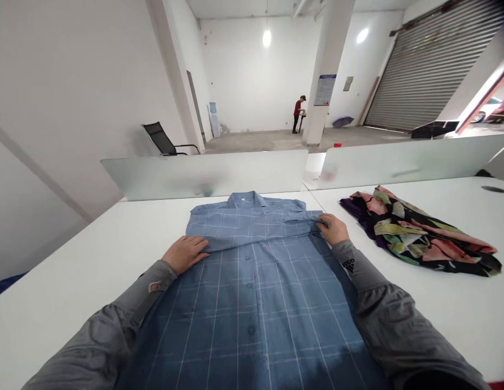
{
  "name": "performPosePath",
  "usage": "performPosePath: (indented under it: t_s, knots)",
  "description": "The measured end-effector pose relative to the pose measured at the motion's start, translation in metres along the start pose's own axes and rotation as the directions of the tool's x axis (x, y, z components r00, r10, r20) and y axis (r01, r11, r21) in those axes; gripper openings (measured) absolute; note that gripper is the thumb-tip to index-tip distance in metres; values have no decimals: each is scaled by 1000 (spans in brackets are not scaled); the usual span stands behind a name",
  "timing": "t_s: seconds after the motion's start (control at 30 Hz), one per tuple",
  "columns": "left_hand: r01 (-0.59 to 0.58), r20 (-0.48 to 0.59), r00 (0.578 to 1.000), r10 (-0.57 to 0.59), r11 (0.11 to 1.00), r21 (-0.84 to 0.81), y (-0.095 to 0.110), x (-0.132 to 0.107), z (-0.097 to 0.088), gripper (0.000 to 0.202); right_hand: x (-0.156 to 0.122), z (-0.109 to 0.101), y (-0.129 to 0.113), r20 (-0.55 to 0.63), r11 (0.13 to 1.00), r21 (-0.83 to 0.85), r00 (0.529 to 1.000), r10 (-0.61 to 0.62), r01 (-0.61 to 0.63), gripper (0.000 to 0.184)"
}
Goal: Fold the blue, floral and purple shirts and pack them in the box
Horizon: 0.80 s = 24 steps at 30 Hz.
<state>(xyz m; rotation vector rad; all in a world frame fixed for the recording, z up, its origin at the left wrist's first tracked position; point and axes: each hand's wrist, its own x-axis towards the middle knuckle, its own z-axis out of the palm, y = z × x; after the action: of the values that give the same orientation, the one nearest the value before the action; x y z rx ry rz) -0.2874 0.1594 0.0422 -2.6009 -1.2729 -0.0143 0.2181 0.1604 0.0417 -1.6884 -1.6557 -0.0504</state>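
A blue checked button-up shirt (pixel 236 303) lies front up on the white table, its collar at the far end and its lower part towards me. One sleeve (pixel 244 230) is laid across the chest, below the collar. At the sleeve's right end, my right hand (pixel 333 229) pinches the cuff between thumb and fingers. My left hand (pixel 186 253) rests with fingers lying on the cloth at the left side of the shirt, by the folded sleeve. Both my forearms are in grey sleeves.
A folded dark floral garment (pixel 418 230) lies on the table (pixel 471 303) to the right. Frosted partitions (pixel 219 173) line the table's far edge. Beyond them are a black chair (pixel 160 138), a pillar (pixel 327 59) and a person (pixel 296 114) standing at a small stand.
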Motion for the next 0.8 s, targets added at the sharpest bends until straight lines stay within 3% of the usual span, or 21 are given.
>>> performPosePath:
  t_s: [0.07, 0.17, 0.23, 0.3, 0.37, 0.5, 0.57, 0.67, 0.8]
  knots:
    - [22, 34, 999, -24, 997, 72, 2, -4, -4, 29, 0, -1, -3, -53, 999, 35, 998, 29, -27, 14]
    - [206, 2, 978, -210, 958, 202, 2, -13, -8, 34, -1, -2, -11, -102, 988, 156, 995, 19, -3, 18]
    - [334, -50, 942, -333, 906, 259, 1, -22, -8, 35, -1, 1, -17, -64, 973, 229, 998, -10, 25, 22]
    - [396, -47, 916, -399, 879, 266, 0, -32, -7, 37, -2, 6, -20, 51, 970, 241, 998, -21, 8, 22]
    - [379, 32, 919, -394, 900, 215, -2, -39, -7, 35, -3, 11, -20, 152, 980, 197, 988, -10, -20, 16]
    - [287, 195, 936, -292, 956, 57, -9, -42, -15, 29, -2, 15, -16, 182, 1000, 21, 983, 13, -17, 21]
    - [335, 151, 928, -340, 941, 56, -13, -36, -22, 25, -1, 13, -15, 232, 998, -69, 973, 16, 0, 22]
    - [419, -17, 908, -419, 907, 33, -18, -17, -29, 30, 0, 10, -17, 335, 994, -102, 942, 1, 35, 17]
    - [415, -126, 888, -443, 888, -201, -27, 26, -28, 44, 2, 11, -20, 455, 973, -221, 889, 47, 61, 12]
